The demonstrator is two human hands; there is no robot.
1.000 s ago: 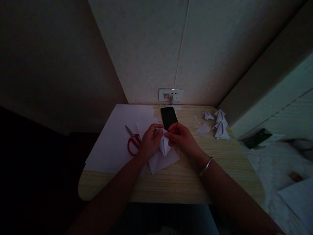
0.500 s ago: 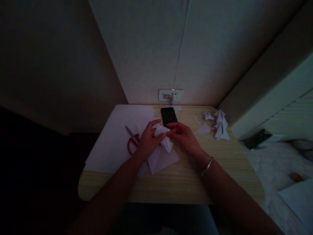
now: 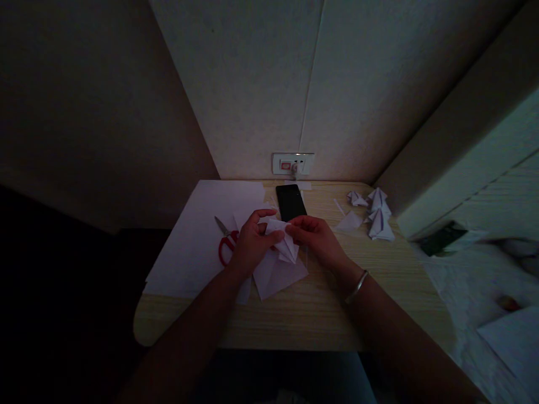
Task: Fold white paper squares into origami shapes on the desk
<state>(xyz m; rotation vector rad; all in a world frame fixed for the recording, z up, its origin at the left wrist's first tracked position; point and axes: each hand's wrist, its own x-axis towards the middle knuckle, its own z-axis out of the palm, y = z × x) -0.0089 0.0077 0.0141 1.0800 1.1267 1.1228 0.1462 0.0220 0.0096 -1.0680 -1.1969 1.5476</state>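
Observation:
Between my hands is a small piece of folded white paper (image 3: 287,247), its pointed end toward me and its creases showing. My left hand (image 3: 255,241) grips it from the left, the thumb pressed on top; part of the fingers is hidden behind the paper. At its right edge, my right hand (image 3: 314,235) pinches it between thumb and fingers. Beneath lies a flat creased paper sheet (image 3: 280,280) on the table. Red-handled scissors (image 3: 226,242) rest just left of my left hand, and a black phone (image 3: 290,201) lies behind the folded paper.
Large white sheets (image 3: 185,241) cover the left of the wooden table (image 3: 295,325). At the back right stand several folded paper figures (image 3: 379,216), with a paper scrap (image 3: 350,221) beside them. A wall socket (image 3: 293,164) with a plug sits above the table's back edge.
The folded paper has turned slightly in my hands, and its lower layers now show spread apart. My right hand has shifted a little lower and its fingers are more bent.

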